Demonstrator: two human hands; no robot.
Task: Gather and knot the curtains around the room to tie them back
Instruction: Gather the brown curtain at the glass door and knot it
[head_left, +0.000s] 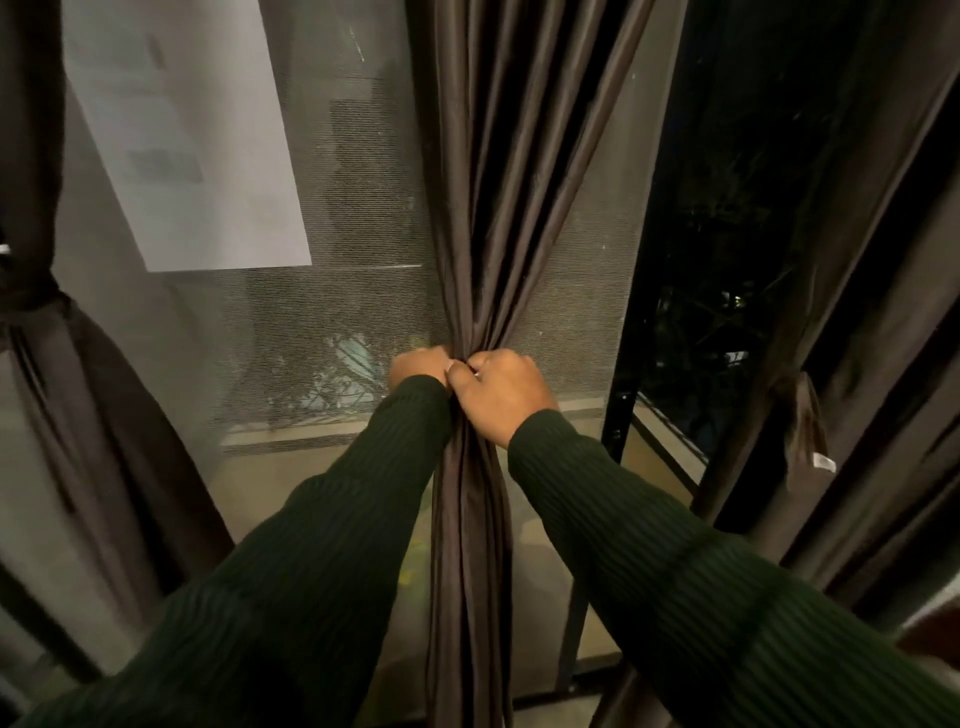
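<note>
Mesh-screened window glass (322, 312) fills the background. At far left hangs a tied curtain (36, 306). My left hand (418, 366) and right hand (501, 392), touching, both grip the middle curtain (498, 182), bunched narrow. Another curtain (857, 312) drapes the right edge.

Centre curtain (498, 156): dark brown, hanging, bunched to narrow waist mid-frame. Left curtain (36, 291): knotted, left edge. Right curtain (857, 322): tied, right side.
</note>
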